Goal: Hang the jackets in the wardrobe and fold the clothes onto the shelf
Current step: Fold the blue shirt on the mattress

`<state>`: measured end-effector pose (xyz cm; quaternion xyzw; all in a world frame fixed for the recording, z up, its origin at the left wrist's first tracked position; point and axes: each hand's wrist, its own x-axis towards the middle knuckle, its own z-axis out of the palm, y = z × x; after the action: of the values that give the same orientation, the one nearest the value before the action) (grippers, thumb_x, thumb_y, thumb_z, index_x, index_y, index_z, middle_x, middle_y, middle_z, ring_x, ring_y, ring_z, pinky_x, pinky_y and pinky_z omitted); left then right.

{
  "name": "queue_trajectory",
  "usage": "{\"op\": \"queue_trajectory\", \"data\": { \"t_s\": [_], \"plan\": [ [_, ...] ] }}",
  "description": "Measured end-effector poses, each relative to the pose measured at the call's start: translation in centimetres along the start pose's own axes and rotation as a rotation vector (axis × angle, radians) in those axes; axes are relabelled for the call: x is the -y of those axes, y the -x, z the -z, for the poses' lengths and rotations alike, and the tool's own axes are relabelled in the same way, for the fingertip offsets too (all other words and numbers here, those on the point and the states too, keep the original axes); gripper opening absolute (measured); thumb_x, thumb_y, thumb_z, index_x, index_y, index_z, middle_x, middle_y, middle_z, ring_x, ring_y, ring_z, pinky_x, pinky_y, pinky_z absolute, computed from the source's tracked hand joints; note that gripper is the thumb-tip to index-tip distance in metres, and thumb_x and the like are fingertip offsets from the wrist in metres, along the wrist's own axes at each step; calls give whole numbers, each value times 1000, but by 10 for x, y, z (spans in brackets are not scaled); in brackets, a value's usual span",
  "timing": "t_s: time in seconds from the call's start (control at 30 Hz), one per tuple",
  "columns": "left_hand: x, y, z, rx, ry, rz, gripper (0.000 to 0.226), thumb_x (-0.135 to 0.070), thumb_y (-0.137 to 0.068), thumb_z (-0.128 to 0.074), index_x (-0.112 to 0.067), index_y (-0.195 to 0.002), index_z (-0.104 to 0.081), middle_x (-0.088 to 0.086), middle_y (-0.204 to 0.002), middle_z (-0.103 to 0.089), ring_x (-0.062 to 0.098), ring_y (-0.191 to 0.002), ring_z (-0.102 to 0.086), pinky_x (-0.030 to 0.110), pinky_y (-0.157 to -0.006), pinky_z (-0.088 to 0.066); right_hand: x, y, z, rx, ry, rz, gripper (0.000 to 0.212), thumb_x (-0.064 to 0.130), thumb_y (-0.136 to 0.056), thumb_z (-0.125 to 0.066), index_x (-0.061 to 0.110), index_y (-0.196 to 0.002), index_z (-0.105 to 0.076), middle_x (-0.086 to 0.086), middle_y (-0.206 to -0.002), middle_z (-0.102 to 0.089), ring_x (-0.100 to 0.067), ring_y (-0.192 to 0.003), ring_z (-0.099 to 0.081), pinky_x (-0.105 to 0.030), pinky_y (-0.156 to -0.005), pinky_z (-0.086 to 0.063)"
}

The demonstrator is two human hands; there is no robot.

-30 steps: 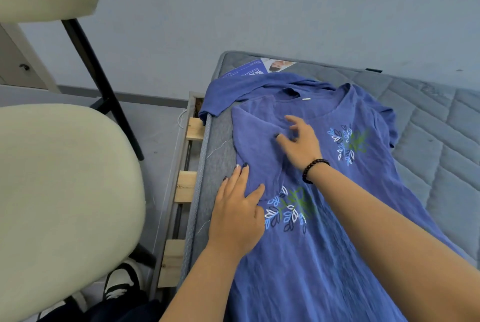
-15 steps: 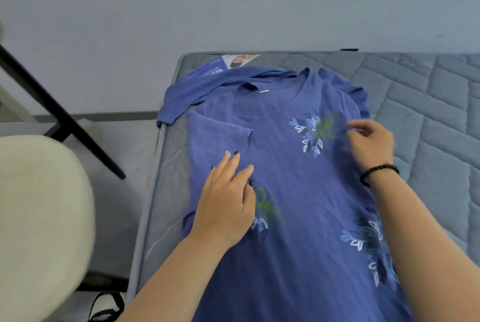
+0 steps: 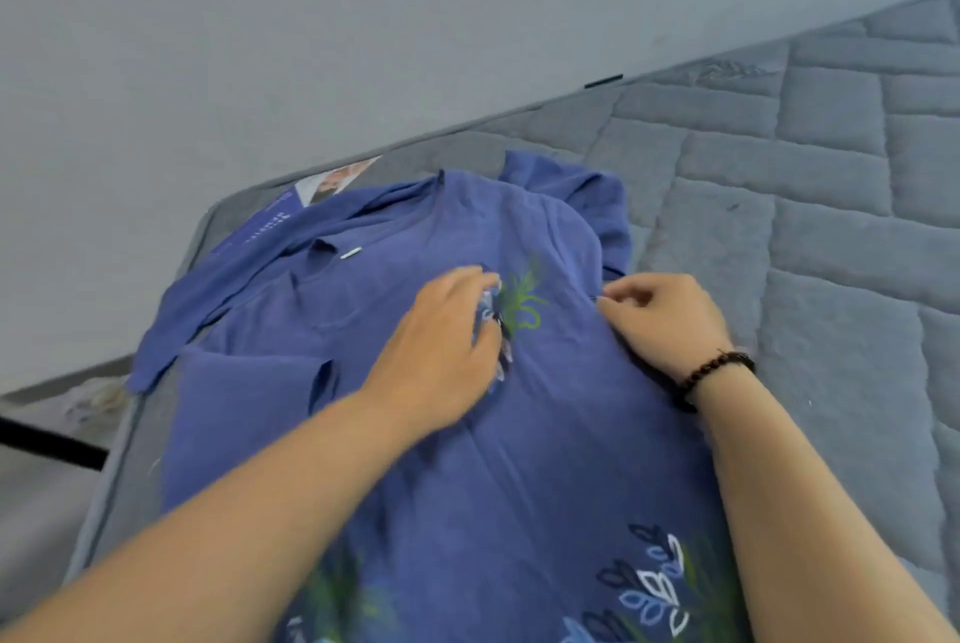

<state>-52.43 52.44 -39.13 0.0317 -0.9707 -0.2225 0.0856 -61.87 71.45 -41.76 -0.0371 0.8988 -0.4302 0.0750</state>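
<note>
a blue t-shirt (image 3: 519,460) is lying spread out, front up, across a grey quilted mattress (image 3: 831,237) that is sitting against a pale wall (image 3: 363,19). the shirt is carrying leaf prints in white, light blue and green: one cluster near the chest, another down at the hem end closest to the person. its neckline, with a small white label showing inside, is pointing toward the wall end of the bed. the sleeve on the left is folded in over the body of the shirt, and a long strip of the same blue cloth is trailing out to the mattress's left edge. the sleeve on the right is bunching up in a loose heap just beyond the right hand.

the left hand (image 3: 441,351) is lying palm down on the chest of the shirt, fingers fairly straight and together, their tips touching the leaf print there. the right hand (image 3: 670,320) is sitting at the shirt's right edge, close to the armpit seam, with fingers curled and thumb and fingertips pinching a bit of the fabric. a dark beaded bracelet (image 3: 717,372) is circling that wrist. the two hands are near each other but apart, with the green part of the print between them.

a printed paper or booklet (image 3: 311,195) is peeking out from under the collar end at the mattress corner; the print on it is too blurred to read. a black bar (image 3: 47,445) is showing at the left edge beside the bed.
</note>
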Motion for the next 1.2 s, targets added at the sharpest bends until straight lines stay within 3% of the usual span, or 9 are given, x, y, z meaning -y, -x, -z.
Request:
{"op": "queue_trajectory", "data": {
  "t_s": [0.2,0.3,0.47,0.67,0.77,0.9,1.0,1.07,1.2],
  "plan": [
    [-20,-99,2,41,-87,-105,44,-14,-93,-49,-13,-137,-44,2,-145,-42,22,-135,-34,39,-111,-29,-1,-4,-4,92,-21,105,24,23,-82,-66,5,-67,-64,2,-49,-50,-16,-56,-47,-30,-62,-44],
    [-30,-131,-1,239,-161,-164,45,-27,-95,-53,-20,-138,-45,-2,-140,-50,19,-130,-42,40,-109,-32,-3,-8,-1,-61,-141,100,18,17,-86,-63,2,-74,-64,-7,-58,-58,-15,-55,-46,-21,-56,-40],
    [-45,-159,-3,500,-422,-174,25,-38,-93,-56,-30,-116,-62,-14,-97,-61,13,-96,-53,35,-88,-28,6,-6,16,-332,-307,177,11,15,-87,-64,17,-77,-66,14,-53,-54,-4,-54,-52,-11,-56,-38],
    [-48,-166,3,391,-465,-359,10,-23,-91,-58,-18,-96,-65,-2,-110,-58,20,-107,-53,39,-90,-39,0,-11,19,45,-253,-1,24,2,-84,-41,-6,-61,-44,-14,-55,-46,-23,-47,-47,-46,-49,-48],
    [-47,-156,18,427,-298,-335,4,-19,-83,-60,-18,-79,-60,2,-107,-67,19,-93,-60,35,-87,-46,6,-2,11,233,-220,44,17,3,-80,-49,-9,-71,-54,-11,-58,-46,-19,-46,-41,-28,-39,-39],
    [-41,-139,35,571,-276,-186,30,-36,-77,-51,-18,-67,-73,-4,-71,-73,10,-75,-66,31,-77,-52,20,12,-2,534,-193,232,33,16,-74,-76,9,-102,-61,-3,-75,-71,1,-43,-52,-9,-43,-39],
    [-27,-130,38,565,-449,-262,26,-37,-86,-58,-20,-69,-67,-10,-58,-62,7,-59,-55,28,-68,-47,21,15,-13,570,-51,379,25,11,-75,-73,14,-99,-67,4,-72,-72,8,-54,-55,-7,-58,-41],
    [-18,-125,41,637,-502,-313,9,-29,-81,-65,-22,-86,-65,-12,-72,-62,6,-65,-52,23,-68,-42,21,16,-13,545,-97,400,20,4,-78,-67,15,-93,-73,11,-63,-66,6,-50,-52,-6,-56,-40],
    [-7,-123,42,753,-565,-327,36,-18,-80,-62,-28,-114,-62,-8,-99,-62,12,-86,-56,29,-80,-47,18,12,-7,350,-160,450,24,1,-77,-62,20,-80,-77,26,-54,-57,2,-52,-53,-7,-54,-36]
  ]
}}
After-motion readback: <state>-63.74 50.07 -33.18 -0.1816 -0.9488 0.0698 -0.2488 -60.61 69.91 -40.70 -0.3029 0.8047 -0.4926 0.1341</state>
